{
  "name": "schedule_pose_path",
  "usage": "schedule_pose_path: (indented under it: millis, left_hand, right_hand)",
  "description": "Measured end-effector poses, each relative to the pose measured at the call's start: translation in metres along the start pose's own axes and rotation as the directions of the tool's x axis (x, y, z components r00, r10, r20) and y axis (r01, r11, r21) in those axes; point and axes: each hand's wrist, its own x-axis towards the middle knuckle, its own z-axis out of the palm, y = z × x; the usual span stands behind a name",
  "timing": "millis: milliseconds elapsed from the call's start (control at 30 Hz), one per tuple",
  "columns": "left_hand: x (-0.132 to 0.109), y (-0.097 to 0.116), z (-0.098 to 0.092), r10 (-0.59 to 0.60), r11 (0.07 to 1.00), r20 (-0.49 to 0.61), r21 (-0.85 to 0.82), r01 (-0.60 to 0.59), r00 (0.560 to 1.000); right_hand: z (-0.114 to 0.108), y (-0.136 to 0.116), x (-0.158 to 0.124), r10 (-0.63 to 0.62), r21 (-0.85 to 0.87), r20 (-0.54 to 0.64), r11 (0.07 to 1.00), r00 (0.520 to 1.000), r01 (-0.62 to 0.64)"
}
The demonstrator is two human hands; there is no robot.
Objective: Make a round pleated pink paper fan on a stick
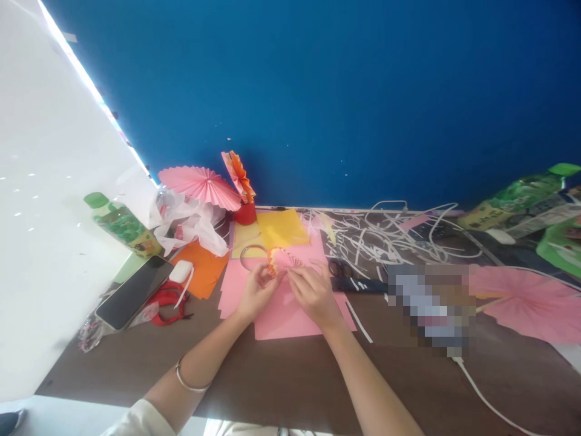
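Note:
Both my hands pinch a small pleated paper fan (284,258), pink with an orange-and-yellow scalloped edge, just above the pink paper sheets (285,321). My left hand (259,292) is closed on its left part, and my right hand (314,292) holds the lower right end. The fingertips hide the fan's lower edge. Behind my left hand lies a ring (242,259), perhaps a tape roll. Scissors (340,268) with dark handles lie just beyond my right hand. Yellow sheets (284,227) rest on the far part of the pink stack.
On the left are a phone (134,292), a white case (181,271), orange paper (202,272) and a green-capped bottle (124,227). Finished pink pleats (202,184) stand by the blue wall (340,91). White paper strips (385,233) pile up at the back right. A pink fan (531,303) lies far right.

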Motion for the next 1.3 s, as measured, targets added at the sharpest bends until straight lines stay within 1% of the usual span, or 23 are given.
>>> schedule_pose_path:
  millis: [67,167,267,367,567,700,800,900,1033,1100,1200,1233,1300]
  left_hand:
    - [0.001,-0.004,-0.001,0.007,1.0,0.005,-0.002,-0.007,1.0]
    - [0.001,-0.009,-0.003,-0.015,1.0,0.014,-0.006,0.015,1.0]
    - [0.001,-0.01,-0.004,-0.027,0.999,0.023,-0.023,0.027,0.999]
    - [0.001,-0.01,-0.004,-0.036,0.998,0.025,-0.042,0.037,0.999]
    - [0.001,-0.006,-0.003,-0.062,0.996,0.022,-0.056,0.063,0.998]
    - [0.0,-0.005,-0.003,-0.032,0.999,0.005,-0.011,0.032,0.999]
    - [-0.001,-0.004,-0.003,-0.017,1.0,-0.002,0.015,0.017,1.0]
    - [-0.001,-0.003,-0.002,-0.037,0.999,0.004,-0.005,0.037,0.999]
    - [-0.001,-0.003,-0.002,-0.041,0.999,0.01,-0.02,0.042,0.999]
    - [-0.001,-0.005,-0.002,-0.035,0.999,-0.004,-0.01,0.035,0.999]
    - [-0.001,-0.006,-0.002,-0.013,1.0,-0.028,0.016,0.013,1.0]
    - [-0.002,-0.006,-0.002,-0.004,1.0,-0.029,0.025,0.005,1.0]
    - [-0.002,-0.006,-0.001,0.004,1.0,-0.027,0.03,-0.003,1.0]
  right_hand:
    - [0.001,-0.002,0.001,0.001,-0.001,-0.03,1.0,1.0,-0.001]
    - [0.004,-0.006,0.003,0.03,0.003,-0.079,1.0,0.996,-0.03]
    - [0.007,-0.009,0.003,0.07,0.0,-0.112,0.998,0.991,-0.07]
    - [0.009,-0.01,0.002,0.072,-0.007,-0.134,0.997,0.988,-0.074]
    - [0.005,-0.005,0.001,0.07,0.041,-0.094,0.997,0.993,-0.066]
    - [0.003,-0.005,0.002,0.034,0.029,-0.073,0.999,0.997,-0.032]
    - [0.006,-0.006,0.002,0.019,0.006,-0.095,1.0,0.995,-0.019]
    - [0.007,-0.006,0.001,0.023,0.009,-0.12,1.0,0.992,-0.022]
    - [0.005,-0.005,0.001,0.067,0.067,-0.098,0.996,0.993,-0.061]
    - [0.005,-0.005,0.002,0.052,0.057,-0.098,0.997,0.994,-0.047]
    - [0.008,-0.008,0.002,0.028,0.028,-0.138,0.999,0.99,-0.024]
    - [0.01,-0.01,0.002,0.044,0.03,-0.162,0.999,0.986,-0.039]
    - [0.013,-0.012,0.003,0.119,0.064,-0.219,0.992,0.968,-0.108]
